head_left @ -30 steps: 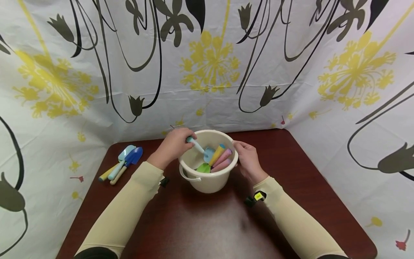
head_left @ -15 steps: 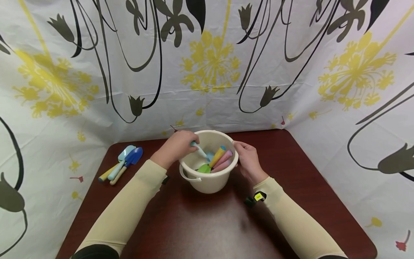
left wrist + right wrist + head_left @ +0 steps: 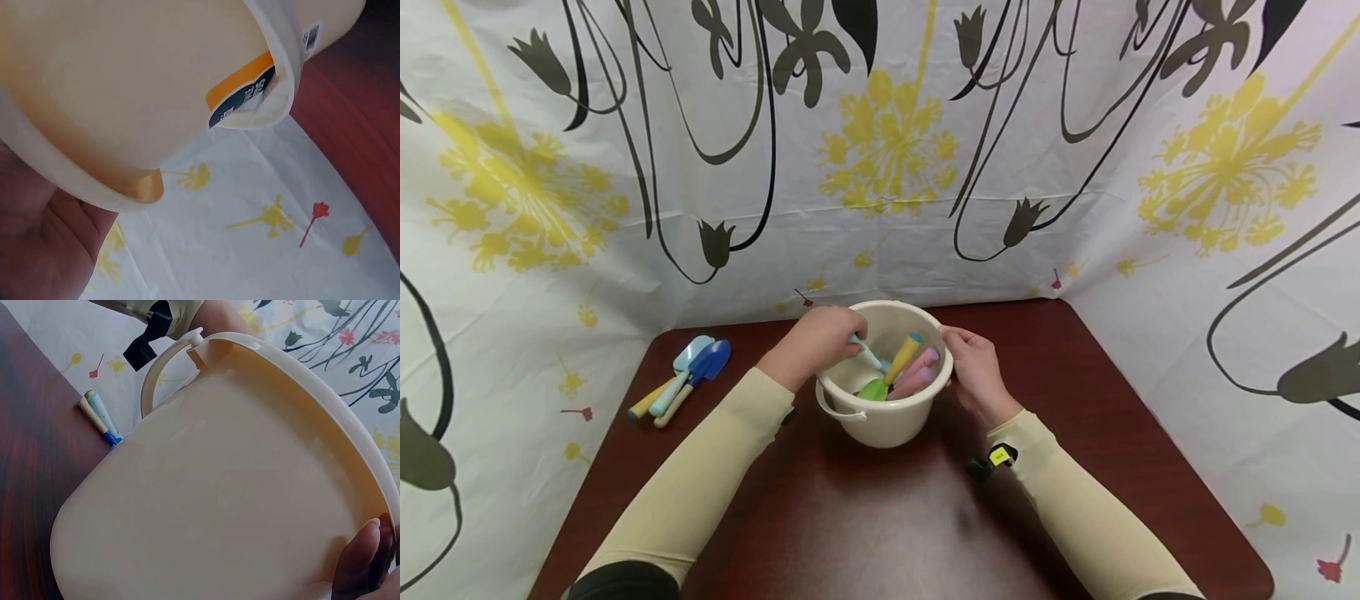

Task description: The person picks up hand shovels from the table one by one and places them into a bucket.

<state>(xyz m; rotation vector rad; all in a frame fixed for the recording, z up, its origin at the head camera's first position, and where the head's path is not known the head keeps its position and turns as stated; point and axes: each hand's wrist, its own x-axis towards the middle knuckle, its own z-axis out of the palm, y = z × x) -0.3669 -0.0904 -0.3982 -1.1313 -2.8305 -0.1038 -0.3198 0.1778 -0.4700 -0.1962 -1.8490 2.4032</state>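
Note:
A cream plastic bucket (image 3: pixel 887 427) stands on the table, its bail handle (image 3: pixel 842 410) hanging on the near left. Over its left rim reaches my left hand (image 3: pixel 820 337), pinching the light blue handle of a toy trowel (image 3: pixel 871 357) that slants down inside. The trowel's blade is mostly hidden. Also in the bucket are a yellow handle (image 3: pixel 902 360) with a blue end, two pink handles (image 3: pixel 914 382) and a green blade (image 3: pixel 874 390). My right hand (image 3: pixel 976 371) grips the right rim, fingertips against the outer wall in the right wrist view.
Left of the bucket lie several toy trowels together, with a dark blue blade (image 3: pixel 711 361) and a light blue blade (image 3: pixel 692 353) pointing away. The dark red table (image 3: pixel 880 517) is bordered at the back and sides by a hanging patterned cloth (image 3: pixel 895 258).
My left hand has moved slightly right and lower with the light blue trowel, whose blade has gone mostly out of sight among the other toys. My right hand stays on the rim.

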